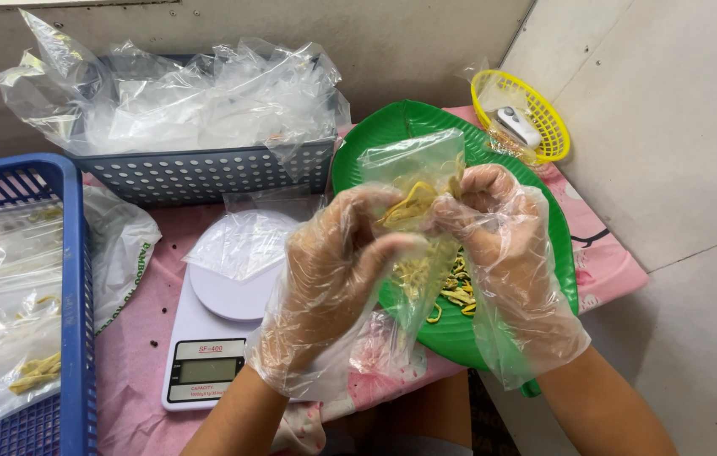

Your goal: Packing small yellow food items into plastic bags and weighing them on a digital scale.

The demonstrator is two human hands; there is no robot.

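Note:
Both my hands wear loose clear plastic gloves. My left hand (337,270) and my right hand (498,245) together hold a small clear plastic bag (418,177) over a green leaf-shaped tray (375,135). My right hand's fingers pinch yellow dried strips (409,203) at the bag's mouth. More yellow strips (451,283) lie loose on the tray under my hands.
A white digital kitchen scale (215,338) with a clear bag on its pan sits on the pink cloth at my left. A blue basket (71,279) holds several filled bags. A grey perforated basket (206,173) of empty bags stands behind. A yellow basket (536,114) sits far right.

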